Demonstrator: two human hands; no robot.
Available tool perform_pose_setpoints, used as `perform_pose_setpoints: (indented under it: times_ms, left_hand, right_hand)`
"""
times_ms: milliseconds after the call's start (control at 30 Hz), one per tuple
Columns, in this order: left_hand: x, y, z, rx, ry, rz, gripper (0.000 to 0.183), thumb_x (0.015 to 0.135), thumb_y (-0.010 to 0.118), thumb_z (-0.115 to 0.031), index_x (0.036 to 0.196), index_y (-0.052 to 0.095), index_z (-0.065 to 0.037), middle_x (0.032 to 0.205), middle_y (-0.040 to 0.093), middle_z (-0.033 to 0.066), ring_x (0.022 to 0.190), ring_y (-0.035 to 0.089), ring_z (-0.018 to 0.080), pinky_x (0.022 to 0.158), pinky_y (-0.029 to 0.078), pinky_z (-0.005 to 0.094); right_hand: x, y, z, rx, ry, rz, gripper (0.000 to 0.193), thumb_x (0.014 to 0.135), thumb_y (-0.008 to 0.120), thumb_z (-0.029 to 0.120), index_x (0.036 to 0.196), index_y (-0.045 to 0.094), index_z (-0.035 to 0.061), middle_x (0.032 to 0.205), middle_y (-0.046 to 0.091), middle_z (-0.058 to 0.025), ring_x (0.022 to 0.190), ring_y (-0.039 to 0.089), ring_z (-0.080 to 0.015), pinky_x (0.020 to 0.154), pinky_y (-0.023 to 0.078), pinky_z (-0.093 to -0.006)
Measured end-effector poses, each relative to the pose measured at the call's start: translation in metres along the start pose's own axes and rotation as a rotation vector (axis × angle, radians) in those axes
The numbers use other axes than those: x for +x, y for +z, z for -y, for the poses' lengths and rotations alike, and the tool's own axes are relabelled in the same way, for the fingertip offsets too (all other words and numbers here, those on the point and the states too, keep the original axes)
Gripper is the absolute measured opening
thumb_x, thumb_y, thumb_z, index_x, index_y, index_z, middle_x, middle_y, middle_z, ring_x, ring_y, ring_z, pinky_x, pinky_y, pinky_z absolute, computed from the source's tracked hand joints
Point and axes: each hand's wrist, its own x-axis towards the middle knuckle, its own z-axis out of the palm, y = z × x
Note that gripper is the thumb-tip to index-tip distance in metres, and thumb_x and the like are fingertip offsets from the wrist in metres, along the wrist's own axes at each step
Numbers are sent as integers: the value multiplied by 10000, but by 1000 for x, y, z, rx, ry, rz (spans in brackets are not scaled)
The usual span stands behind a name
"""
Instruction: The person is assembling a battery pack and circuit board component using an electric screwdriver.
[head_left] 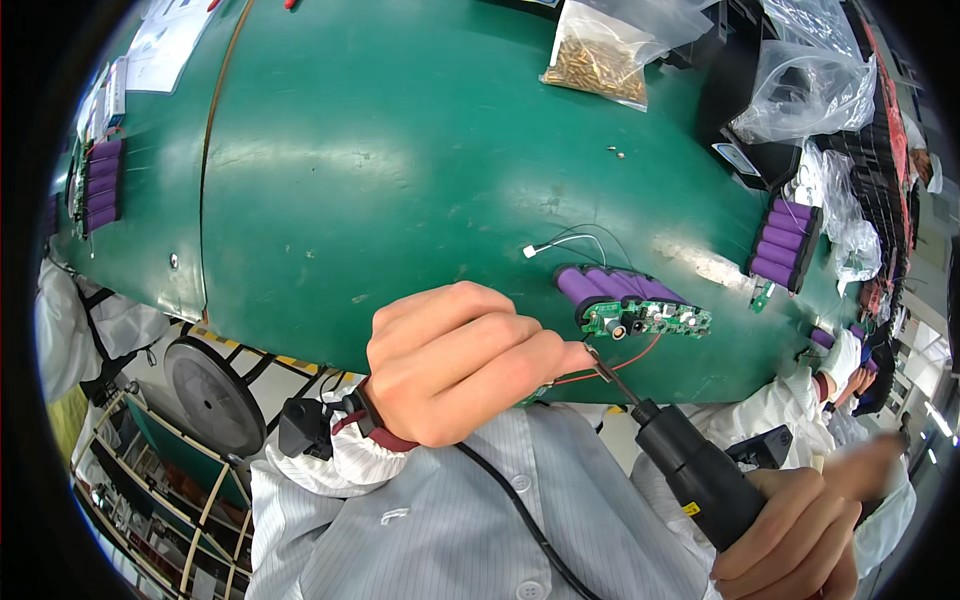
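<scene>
My right hand (795, 535) is wrapped round a black electric screwdriver (690, 465), its bit pointing up and left. At the bit's tip, my left hand (465, 365) pinches with thumb and forefinger at a small metallic part (598, 362), too small to name. Just beyond my fingers lies a battery pack (625, 285) of purple cells, with a green circuit board (650, 320) along its near side. A red wire (640, 355) runs from that board toward my left fingertips. Behind the pack, thin wires end in a white connector (530, 252).
On the green table (400, 150) stand further purple battery packs, one at right (785, 245) and one at left (103, 185). A clear bag of brass-coloured parts (597, 65) lies at the back, near plastic bags (810, 90). A co-worker's gloved hand (843, 360) shows at right.
</scene>
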Motion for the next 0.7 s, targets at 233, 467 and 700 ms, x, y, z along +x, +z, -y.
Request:
perform_pose_setpoints:
  times_ms: [233,467,700]
  left_hand:
    - [-3,9,-4,-7,-90,30,339,630,997,-131,790,706,-63,686,655,19,589,646,174,502,493,280]
    - [-3,9,-4,-8,-125,33,336,624,996,-126,773,702,-61,660,655,18,568,654,173,486,483,284]
    - [-4,11,-3,-52,-167,35,331,637,991,-122,787,700,-72,657,658,22,548,632,162,475,460,279]
  right_hand:
    - [-4,1,4,-90,50,-11,138,921,783,206,941,679,119,541,562,-10,434,538,-121,432,491,-266]
    - [-3,0,-1,-78,24,-17,124,899,780,170,937,677,115,552,554,-7,443,542,-114,436,494,-268]
    - [0,-1,-3,-71,43,7,110,883,776,147,923,679,111,547,541,-1,437,535,-116,426,488,-269]
